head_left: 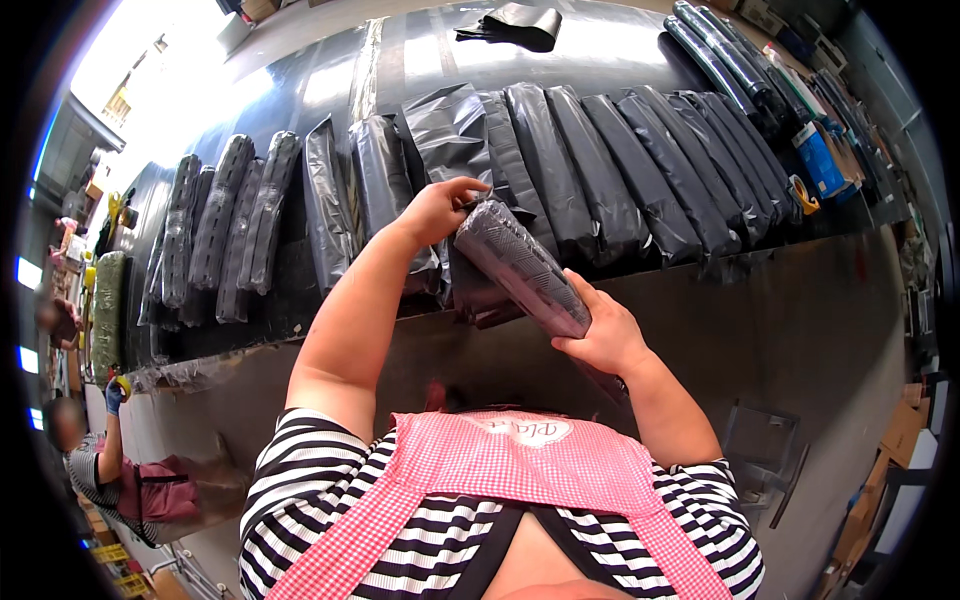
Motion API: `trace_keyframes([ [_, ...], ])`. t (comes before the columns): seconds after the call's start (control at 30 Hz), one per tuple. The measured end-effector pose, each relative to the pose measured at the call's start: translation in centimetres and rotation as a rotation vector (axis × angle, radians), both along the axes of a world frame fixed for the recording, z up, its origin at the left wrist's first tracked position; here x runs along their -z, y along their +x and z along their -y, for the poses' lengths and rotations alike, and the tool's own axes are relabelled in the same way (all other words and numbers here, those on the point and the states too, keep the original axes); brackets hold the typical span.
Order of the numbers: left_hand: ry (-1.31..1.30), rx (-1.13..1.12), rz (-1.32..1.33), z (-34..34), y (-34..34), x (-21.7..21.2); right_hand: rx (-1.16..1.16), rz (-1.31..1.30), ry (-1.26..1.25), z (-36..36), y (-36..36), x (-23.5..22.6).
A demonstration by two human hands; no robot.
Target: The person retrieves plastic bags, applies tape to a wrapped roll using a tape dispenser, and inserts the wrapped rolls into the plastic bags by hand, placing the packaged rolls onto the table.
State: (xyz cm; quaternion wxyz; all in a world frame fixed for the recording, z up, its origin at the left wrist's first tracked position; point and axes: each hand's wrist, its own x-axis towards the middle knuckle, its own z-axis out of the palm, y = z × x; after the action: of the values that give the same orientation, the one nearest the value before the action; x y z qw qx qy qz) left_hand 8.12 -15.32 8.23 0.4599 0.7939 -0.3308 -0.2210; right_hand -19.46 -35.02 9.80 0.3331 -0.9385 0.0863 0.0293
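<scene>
My right hand (600, 335) grips the near end of a long parcel wrapped in a dark grey plastic bag (520, 265), holding it tilted above the table's front edge. My left hand (440, 208) pinches the bag's far end, fingers closed on the plastic. Right behind the parcel a row of several similar grey-bagged parcels (600, 190) lies side by side on the black table (400, 60). An open, crumpled bag (450, 125) stands in that row just beyond my left hand.
More bagged parcels (225, 225) lie at the table's left. A folded black bag (515, 22) sits at the far edge. Long rolls (725, 60), a blue box (820, 160) and a tape roll (803, 195) are at right. Another person (95, 450) sits at lower left. Grey floor (820, 330) lies below.
</scene>
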Motion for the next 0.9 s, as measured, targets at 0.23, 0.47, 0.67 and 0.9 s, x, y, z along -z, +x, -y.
trace_keyframes([
  [0.23,0.027,0.025,0.303,2.4,1.1,0.7,-0.039,-0.132,-0.070,0.8,0.6,0.3],
  [0.47,-0.097,0.058,-0.002,1.8,2.3,1.7,-0.026,-0.125,-0.085,0.0,0.6,-0.6],
  [0.67,-0.148,0.064,-0.346,0.0,1.7,0.1,0.016,-0.078,-0.278,-0.7,1.4,-0.7],
  [0.9,-0.175,-0.258,0.737,1.5,-3.5,-1.0,0.127,-0.264,-0.243,-2.6,4.2,-2.5],
])
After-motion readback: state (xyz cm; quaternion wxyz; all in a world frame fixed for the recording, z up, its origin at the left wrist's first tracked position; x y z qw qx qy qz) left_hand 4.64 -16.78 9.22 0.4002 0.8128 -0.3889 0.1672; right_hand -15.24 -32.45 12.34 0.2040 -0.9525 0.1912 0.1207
